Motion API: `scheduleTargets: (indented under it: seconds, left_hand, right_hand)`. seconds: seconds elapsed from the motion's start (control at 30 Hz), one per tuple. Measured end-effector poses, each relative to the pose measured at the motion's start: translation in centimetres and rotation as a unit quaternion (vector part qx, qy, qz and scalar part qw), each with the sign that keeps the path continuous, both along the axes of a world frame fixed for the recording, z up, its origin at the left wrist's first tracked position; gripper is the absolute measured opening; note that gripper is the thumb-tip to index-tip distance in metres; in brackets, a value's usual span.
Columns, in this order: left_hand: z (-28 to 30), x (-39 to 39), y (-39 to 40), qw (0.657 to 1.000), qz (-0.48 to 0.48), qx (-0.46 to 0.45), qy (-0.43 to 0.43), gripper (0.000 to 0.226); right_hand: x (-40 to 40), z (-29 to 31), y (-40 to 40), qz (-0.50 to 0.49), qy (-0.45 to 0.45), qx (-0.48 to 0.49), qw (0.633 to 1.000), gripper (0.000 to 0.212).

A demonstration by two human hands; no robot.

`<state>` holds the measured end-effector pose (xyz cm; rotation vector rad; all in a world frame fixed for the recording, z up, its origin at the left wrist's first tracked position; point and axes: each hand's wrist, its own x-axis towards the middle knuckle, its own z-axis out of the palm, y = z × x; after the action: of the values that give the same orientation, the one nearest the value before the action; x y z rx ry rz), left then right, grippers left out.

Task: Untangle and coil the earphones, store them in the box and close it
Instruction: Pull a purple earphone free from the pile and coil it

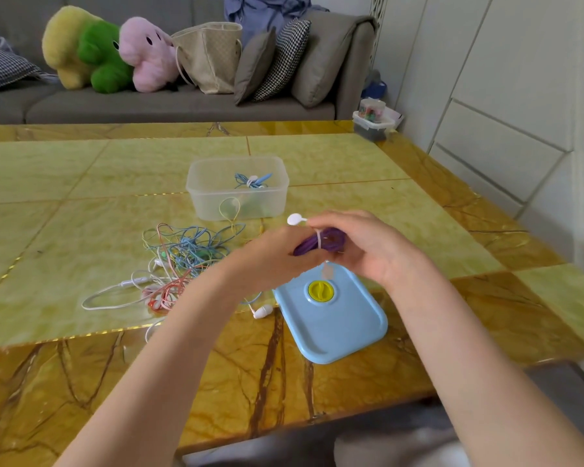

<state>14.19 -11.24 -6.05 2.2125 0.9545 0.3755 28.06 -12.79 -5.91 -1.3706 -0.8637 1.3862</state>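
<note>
Both my hands hold a coiled purple earphone cable (321,244) above the table, with a white tie strap (297,220) wrapped round its middle. My left hand (273,254) grips the coil's left end. My right hand (368,247) pinches its right side and the strap. A tangle of blue, pink, white and yellow earphones (179,261) lies on the table to the left. The clear plastic box (216,200) stands open behind, holding a coiled blue earphone (252,181). Its light blue lid (334,318) with a yellow knob lies under my hands.
The yellow and brown marble table (81,170) spreads wide around the box. A grey sofa (149,106) with plush toys, a bag and cushions stands behind it. A small container (373,121) sits past the table's far right corner. White cabinets line the right.
</note>
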Motion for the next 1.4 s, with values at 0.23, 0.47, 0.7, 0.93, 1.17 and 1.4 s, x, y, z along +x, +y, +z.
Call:
scheduleTargets:
  seconds: [0.23,0.47,0.7,0.93,1.17,1.4]
  left_hand:
    - [0.7,-2.0,-0.4,0.95,-0.109,-0.221,-0.189,0.015]
    - [-0.2,-1.2,1.0,0.921,0.04,-0.255,-0.293,0.017]
    - [-1.7,0.0,2.3,0.946,0.232,-0.116,-0.192,0.032]
    - [-1.4,-0.1,2.1,0.971,0.195,-0.011,-0.136,0.012]
    - [0.0,-1.2,0.7,0.985,0.039,-0.102,-0.13,0.017]
    - [-0.3,0.0,0.1,0.959,0.042,-0.154,-0.236,0.021]
  right_hand:
    - [-0.1,-0.4,-0.8,0.077,0.196,-0.052,0.976,0.024]
    - [-1.1,-1.0,-0.5,-0.001,0.191,0.033,0.981,0.016]
    - [-1.8,-1.3,-0.1,-0.067,-0.363,0.241,0.897,0.013]
    - [-0.5,-0.3,-0.4,-0.005,-0.479,0.363,0.799,0.015]
    - [0.6,0.5,-1.4,0.048,-0.257,0.239,0.935,0.012]
    - [0.5,0.8,-1.5,-0.004,-0.036,0.166,0.985,0.013]
